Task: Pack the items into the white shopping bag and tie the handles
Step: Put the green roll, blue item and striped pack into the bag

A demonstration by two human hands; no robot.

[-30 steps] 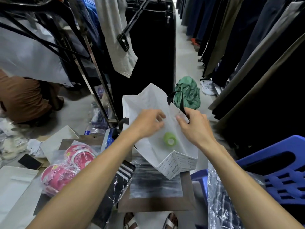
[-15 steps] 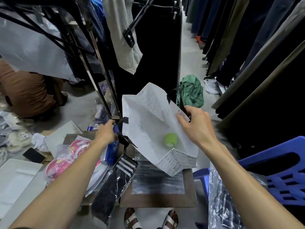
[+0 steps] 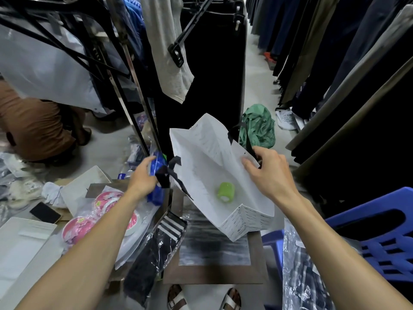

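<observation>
The white shopping bag (image 3: 207, 166) stands open and tilted on a small brown table (image 3: 214, 276), its black ribbon handles hanging at both sides. A green roll (image 3: 226, 191) lies inside on the bag's bottom. My right hand (image 3: 267, 171) pinches the bag's right rim and holds it open. My left hand (image 3: 143, 179) is closed around a blue packet (image 3: 158, 173) just left of the bag. A black striped garment in clear plastic (image 3: 156, 247) and pink round items in plastic (image 3: 98, 211) lie to the left.
Clothes racks with dark garments hang close on both sides and ahead. A blue plastic stool (image 3: 371, 242) stands at the right with a plastic-wrapped plaid garment (image 3: 301, 276). A phone (image 3: 45, 212) and white boxes (image 3: 20, 242) lie left. A crouching person in brown (image 3: 33, 128) is at far left.
My left hand left the bag's opening, moved left and took hold of the blue packet. My right hand stayed on the bag's right rim.
</observation>
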